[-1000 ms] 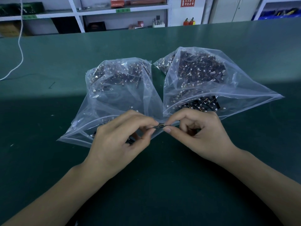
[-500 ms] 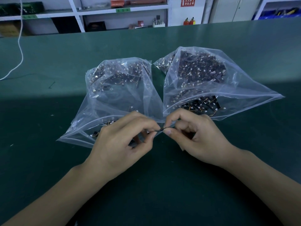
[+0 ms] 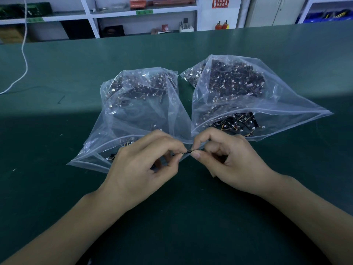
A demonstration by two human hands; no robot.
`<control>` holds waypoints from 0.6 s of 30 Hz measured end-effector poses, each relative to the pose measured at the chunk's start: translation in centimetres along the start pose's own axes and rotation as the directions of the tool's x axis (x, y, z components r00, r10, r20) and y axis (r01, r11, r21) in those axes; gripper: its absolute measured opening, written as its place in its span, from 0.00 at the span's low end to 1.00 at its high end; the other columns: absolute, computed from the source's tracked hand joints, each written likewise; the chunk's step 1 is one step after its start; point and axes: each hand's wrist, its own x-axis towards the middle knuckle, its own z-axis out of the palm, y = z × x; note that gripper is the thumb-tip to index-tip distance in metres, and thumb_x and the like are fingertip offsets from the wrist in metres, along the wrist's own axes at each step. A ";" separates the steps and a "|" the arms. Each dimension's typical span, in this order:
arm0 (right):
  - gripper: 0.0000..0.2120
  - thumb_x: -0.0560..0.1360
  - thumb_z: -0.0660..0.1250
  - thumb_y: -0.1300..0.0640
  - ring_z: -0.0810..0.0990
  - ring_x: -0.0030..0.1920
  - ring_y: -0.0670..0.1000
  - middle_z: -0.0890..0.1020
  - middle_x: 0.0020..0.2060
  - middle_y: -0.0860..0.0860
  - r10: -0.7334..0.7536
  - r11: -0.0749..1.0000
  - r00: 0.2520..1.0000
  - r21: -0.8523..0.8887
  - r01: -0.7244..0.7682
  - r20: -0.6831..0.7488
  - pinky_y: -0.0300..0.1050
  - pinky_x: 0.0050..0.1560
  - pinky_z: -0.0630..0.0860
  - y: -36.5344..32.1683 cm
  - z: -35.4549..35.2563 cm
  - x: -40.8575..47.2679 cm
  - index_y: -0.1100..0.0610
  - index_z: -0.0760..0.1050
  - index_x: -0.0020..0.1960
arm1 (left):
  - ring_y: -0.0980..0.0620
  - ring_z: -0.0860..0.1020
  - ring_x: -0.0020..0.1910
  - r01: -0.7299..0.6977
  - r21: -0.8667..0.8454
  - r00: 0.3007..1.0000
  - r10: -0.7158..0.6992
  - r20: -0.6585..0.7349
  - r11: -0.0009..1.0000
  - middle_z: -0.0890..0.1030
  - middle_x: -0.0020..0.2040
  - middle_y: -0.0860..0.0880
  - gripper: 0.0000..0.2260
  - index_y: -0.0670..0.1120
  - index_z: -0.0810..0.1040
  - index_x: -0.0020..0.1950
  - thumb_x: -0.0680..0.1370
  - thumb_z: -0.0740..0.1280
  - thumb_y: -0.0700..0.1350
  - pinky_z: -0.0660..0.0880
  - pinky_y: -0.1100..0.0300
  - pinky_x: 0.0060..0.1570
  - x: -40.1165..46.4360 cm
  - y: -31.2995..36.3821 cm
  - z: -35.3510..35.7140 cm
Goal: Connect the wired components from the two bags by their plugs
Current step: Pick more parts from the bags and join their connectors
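Pinching one small dark wired piece (image 3: 188,151) between both hands, left hand (image 3: 142,165), right hand (image 3: 227,159), before two bag mouths.

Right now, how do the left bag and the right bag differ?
The left bag lies nearer the hands, its mouth partly covered by the left hand; the right bag sits farther back, its mouth gaping wide toward the right. The right bag looks fuller, with parts piled high; the left bag's pile looks lower and flatter. Both are clear plastic, open, and hold dark wired parts with white plugs, on the green table.
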 end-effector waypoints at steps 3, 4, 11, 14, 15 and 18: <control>0.04 0.84 0.67 0.48 0.73 0.25 0.54 0.77 0.26 0.50 -0.002 1.000 1.000 -0.009 0.002 0.005 0.56 0.31 0.72 0.1 0.0 0.0 0.47 0.74 0.54 | 0.59 0.78 0.42 -0.009 0.014 1.000 0.009 0.004 1.000 0.80 0.50 0.57 0.04 0.47 0.83 0.55 0.81 0.73 0.40 0.74 0.70 0.42 0.0 0.2 0.1; 0.04 0.84 0.67 0.48 0.73 0.25 0.54 0.77 0.26 0.50 0.001 1.000 1.000 -0.009 -0.001 0.003 0.56 0.31 0.72 0.1 0.0 0.0 0.47 0.74 0.54 | 0.59 0.78 0.42 -0.010 0.012 1.000 0.010 0.003 1.000 0.80 0.50 0.57 0.03 0.47 0.83 0.54 0.81 0.73 0.41 0.74 0.70 0.42 0.0 0.3 0.0; 0.03 0.85 0.66 0.47 0.76 0.27 0.52 0.78 0.27 0.46 -0.001 1.000 1.000 0.000 0.001 0.028 0.50 0.32 0.74 0.4 0.0 0.0 0.45 0.73 0.55 | 0.55 0.79 0.38 -0.004 0.018 1.000 0.004 0.006 1.000 0.80 0.49 0.57 0.02 0.47 0.83 0.51 0.81 0.73 0.41 0.77 0.58 0.33 0.1 0.3 -0.1; 0.03 0.85 0.66 0.47 0.76 0.27 0.52 0.78 0.27 0.46 -0.002 1.000 1.000 0.006 0.002 0.026 0.47 0.31 0.73 0.4 0.0 -0.1 0.44 0.73 0.55 | 0.55 0.80 0.38 0.006 0.011 1.000 -0.006 0.015 1.000 0.80 0.50 0.57 0.01 0.47 0.84 0.51 0.81 0.73 0.41 0.77 0.59 0.34 0.0 0.2 -0.1; 0.03 0.85 0.66 0.47 0.76 0.27 0.52 0.79 0.27 0.46 -0.004 1.000 0.999 0.005 0.003 0.032 0.44 0.31 0.73 0.5 0.0 -0.1 0.44 0.73 0.55 | 0.54 0.80 0.38 0.010 0.007 1.000 -0.010 0.019 1.000 0.80 0.49 0.58 0.02 0.47 0.84 0.51 0.81 0.73 0.41 0.77 0.58 0.34 0.1 0.2 -0.1; 0.03 0.85 0.66 0.48 0.75 0.27 0.52 0.79 0.27 0.46 0.000 1.000 0.998 -0.003 0.000 0.055 0.42 0.31 0.70 0.6 -0.1 -0.1 0.45 0.73 0.55 | 0.55 0.80 0.38 0.014 0.016 0.999 -0.015 0.034 1.000 0.80 0.49 0.59 0.05 0.51 0.82 0.54 0.81 0.73 0.42 0.77 0.58 0.34 0.1 0.2 -0.1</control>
